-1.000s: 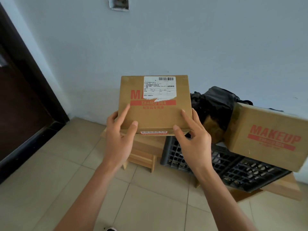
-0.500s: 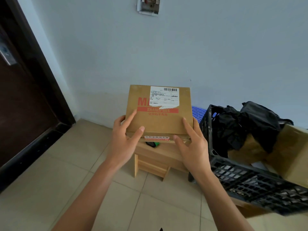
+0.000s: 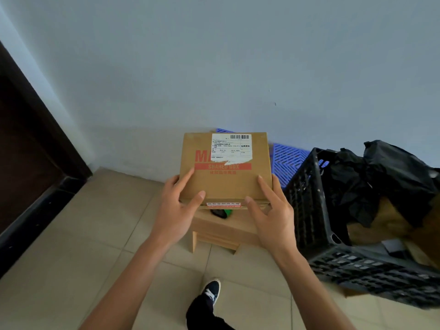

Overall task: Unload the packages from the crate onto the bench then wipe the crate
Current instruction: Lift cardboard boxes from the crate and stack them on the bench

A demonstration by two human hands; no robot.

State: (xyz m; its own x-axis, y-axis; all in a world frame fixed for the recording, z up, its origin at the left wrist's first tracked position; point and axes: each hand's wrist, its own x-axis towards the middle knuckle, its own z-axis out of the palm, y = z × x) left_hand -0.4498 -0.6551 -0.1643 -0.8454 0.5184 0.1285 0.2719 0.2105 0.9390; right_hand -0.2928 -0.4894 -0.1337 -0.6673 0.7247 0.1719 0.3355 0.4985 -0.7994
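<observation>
A brown cardboard package [image 3: 226, 182] with red print and a white shipping label is held between both hands just above the left end of the low wooden bench [image 3: 214, 229]. My left hand [image 3: 177, 208] grips its left near corner, thumb on top. My right hand [image 3: 271, 210] grips the right near corner the same way. To the right, the black plastic crate [image 3: 307, 206] rests on the bench. It holds black plastic bags [image 3: 381, 177] and brown cardboard packages [image 3: 385, 222].
A blue slatted plastic panel [image 3: 288, 160] leans on the wall behind the bench. A small black and green object [image 3: 220, 213] lies on the bench under the package. A dark door [image 3: 26, 163] stands at the left. My shoe [image 3: 212, 290] is on the tiled floor.
The package has come down and to the left, away from the crate toward the bench's left end. The view has tilted downward, so the floor and my shoe show.
</observation>
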